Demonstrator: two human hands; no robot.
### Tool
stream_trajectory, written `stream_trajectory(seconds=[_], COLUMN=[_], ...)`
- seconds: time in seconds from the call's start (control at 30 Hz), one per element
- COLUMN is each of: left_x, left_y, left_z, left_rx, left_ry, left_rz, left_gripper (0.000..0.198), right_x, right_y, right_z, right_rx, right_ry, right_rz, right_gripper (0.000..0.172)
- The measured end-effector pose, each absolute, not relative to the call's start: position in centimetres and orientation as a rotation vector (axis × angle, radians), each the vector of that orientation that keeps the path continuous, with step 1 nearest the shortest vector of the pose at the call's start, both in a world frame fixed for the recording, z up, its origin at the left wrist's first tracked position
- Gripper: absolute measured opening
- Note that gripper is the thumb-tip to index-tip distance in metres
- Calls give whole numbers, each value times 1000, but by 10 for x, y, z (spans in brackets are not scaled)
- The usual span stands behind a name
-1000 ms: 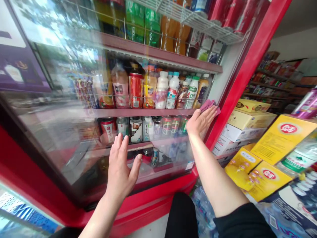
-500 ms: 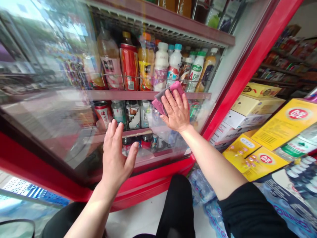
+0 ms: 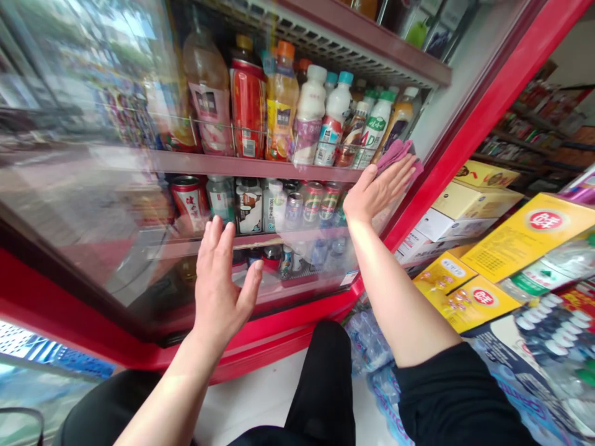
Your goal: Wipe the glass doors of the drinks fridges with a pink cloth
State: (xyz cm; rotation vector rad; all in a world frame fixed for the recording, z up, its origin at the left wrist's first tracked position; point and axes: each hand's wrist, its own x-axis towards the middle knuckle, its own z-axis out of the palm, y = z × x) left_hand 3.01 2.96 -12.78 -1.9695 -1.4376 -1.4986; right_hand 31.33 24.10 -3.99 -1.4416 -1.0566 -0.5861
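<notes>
My right hand (image 3: pixel 382 189) lies flat against the glass door (image 3: pixel 153 260) of a red-framed drinks fridge. Under its fingers it holds a pink cloth (image 3: pixel 395 155), pressed to the pane near the right side of the frame. The palm and fingers cover part of the cloth. My left hand (image 3: pixel 222 288) is raised before the lower left part of the glass, fingers stretched and thumb apart, with nothing in it. Whether it touches the pane I cannot tell. Behind the glass stand several bottles (image 3: pixel 248 105) and cans (image 3: pixel 188 201) on shelves.
The red door frame (image 3: pixel 446 142) slants up along the right. Beyond it are stacked cartons (image 3: pixel 469 201), yellow boxes (image 3: pixel 530 238) and plastic-wrapped bottles (image 3: pixel 369 337) on the floor. My bent knee (image 3: pixel 328 359) is close to the fridge base. The glass mirrors the street outside.
My right hand has slid the pink cloth rightward across the glass, toward the frame, and its fingers now point right. My left hand has stayed nearly in place. The view has shifted slightly.
</notes>
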Motion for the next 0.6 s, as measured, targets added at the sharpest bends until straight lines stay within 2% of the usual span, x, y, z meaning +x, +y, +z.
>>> stream_trajectory(seconds=[0.3,0.6], left_x=[4,-13], left_y=[19,9], left_z=[-129,-120], left_rx=[-1915,-1771], left_ry=[-1494,-1558], left_rz=[-1559,-1553], left_gripper=[83,87], right_x=[180,76], right_y=[184,118], right_z=[-20,3], right_rx=[-1243,-895], right_ry=[-1449,-2132], right_rz=[-763,-762], right_gripper=[87,80])
